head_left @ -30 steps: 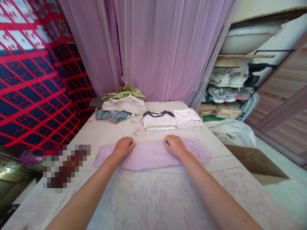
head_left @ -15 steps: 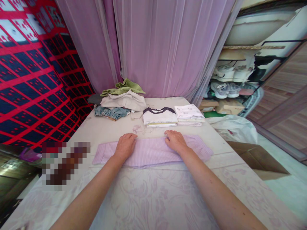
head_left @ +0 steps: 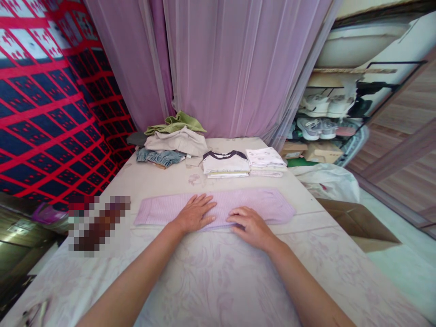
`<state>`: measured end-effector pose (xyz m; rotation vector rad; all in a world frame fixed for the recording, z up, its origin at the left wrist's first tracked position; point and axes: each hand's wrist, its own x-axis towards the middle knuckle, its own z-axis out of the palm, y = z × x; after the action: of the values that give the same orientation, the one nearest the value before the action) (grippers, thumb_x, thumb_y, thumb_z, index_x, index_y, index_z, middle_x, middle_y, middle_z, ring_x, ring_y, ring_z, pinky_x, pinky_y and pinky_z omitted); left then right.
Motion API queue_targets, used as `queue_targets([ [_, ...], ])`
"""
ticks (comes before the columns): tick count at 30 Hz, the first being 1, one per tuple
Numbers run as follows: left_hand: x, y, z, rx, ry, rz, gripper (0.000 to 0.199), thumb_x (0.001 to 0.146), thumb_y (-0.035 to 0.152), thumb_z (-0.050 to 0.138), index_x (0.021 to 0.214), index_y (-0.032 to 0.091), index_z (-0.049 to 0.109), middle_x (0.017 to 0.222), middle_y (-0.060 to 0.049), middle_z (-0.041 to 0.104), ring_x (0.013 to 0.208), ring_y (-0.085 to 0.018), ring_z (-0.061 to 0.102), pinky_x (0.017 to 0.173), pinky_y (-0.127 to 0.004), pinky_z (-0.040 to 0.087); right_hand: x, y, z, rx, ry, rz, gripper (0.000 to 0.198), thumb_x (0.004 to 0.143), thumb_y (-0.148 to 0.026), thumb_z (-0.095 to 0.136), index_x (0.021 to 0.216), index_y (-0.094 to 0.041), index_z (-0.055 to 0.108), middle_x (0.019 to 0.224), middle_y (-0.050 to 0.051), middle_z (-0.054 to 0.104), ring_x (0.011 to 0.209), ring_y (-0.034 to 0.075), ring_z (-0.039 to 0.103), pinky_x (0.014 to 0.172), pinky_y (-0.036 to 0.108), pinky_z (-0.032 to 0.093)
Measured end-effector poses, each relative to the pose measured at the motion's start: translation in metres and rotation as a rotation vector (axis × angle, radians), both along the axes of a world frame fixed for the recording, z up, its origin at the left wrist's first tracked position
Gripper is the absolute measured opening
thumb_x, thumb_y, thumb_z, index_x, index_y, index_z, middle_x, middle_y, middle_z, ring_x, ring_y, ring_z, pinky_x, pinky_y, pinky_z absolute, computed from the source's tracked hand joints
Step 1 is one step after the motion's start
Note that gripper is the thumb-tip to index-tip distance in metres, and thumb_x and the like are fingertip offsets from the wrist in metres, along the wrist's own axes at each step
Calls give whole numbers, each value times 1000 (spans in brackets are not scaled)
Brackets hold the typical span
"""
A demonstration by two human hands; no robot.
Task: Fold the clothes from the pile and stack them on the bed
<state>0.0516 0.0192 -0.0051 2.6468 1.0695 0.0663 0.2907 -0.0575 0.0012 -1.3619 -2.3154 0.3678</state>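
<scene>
Lilac striped pants [head_left: 238, 197], folded lengthwise into a long strip, lie crosswise on the cloth-covered surface [head_left: 211, 272]. My left hand [head_left: 195, 213] rests flat on the middle of the pants with its fingers spread. Close beside it, my right hand [head_left: 250, 225] lies over the near edge of the pants, fingers slightly bent and apart, with nothing visible in them. Beyond the pants sit a folded white shirt with a dark collar [head_left: 226, 163] and a stack of folded pale clothes [head_left: 267, 159].
A loose heap holds a green garment [head_left: 180, 121], a beige garment [head_left: 177, 140] and a denim garment [head_left: 160, 157] at the back left. Purple curtains [head_left: 218, 68] hang behind. An open cardboard box [head_left: 354, 222] and a shoe rack with shoes [head_left: 316, 128] stand to the right.
My left hand has moved right and flattened onto the pants. My right hand has come nearer, from the far edge to the near edge. The pants' near edge looks straighter.
</scene>
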Motion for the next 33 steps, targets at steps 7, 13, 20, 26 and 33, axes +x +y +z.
queue_targets([
  [7,4,-2,4,-10,36,8,70,86,68,38,144,30,35,155,-6,27,144,-27,17,115,-50,9,-5,-8,-21,101,14,-92,22,87,-22,52,92,-27,73,102,4,68,98,18,57,88,33,42],
  [13,6,-1,3,-14,85,36,76,83,73,39,146,32,30,157,-8,19,144,-34,12,110,-65,4,-7,1,-2,42,14,-167,31,92,-29,42,94,-24,72,103,4,70,97,17,61,90,30,44],
  [20,5,0,3,8,90,41,75,82,71,41,146,33,32,157,-9,22,144,-34,14,110,-65,5,-39,44,11,-83,-178,-350,47,94,-31,34,139,-21,46,146,9,43,135,22,36,111,42,25],
  [26,5,0,2,13,86,31,76,82,72,42,146,33,31,157,-8,22,144,-34,14,109,-65,6,-40,46,-10,-221,-291,-325,55,95,-50,26,145,-28,35,156,8,23,143,26,18,111,56,12],
  [33,4,0,1,-6,75,37,75,82,73,41,146,34,32,157,-8,20,144,-34,13,110,-65,3,14,46,-7,-261,-375,-393,60,95,-52,21,147,-23,31,157,10,20,144,25,16,113,52,9],
])
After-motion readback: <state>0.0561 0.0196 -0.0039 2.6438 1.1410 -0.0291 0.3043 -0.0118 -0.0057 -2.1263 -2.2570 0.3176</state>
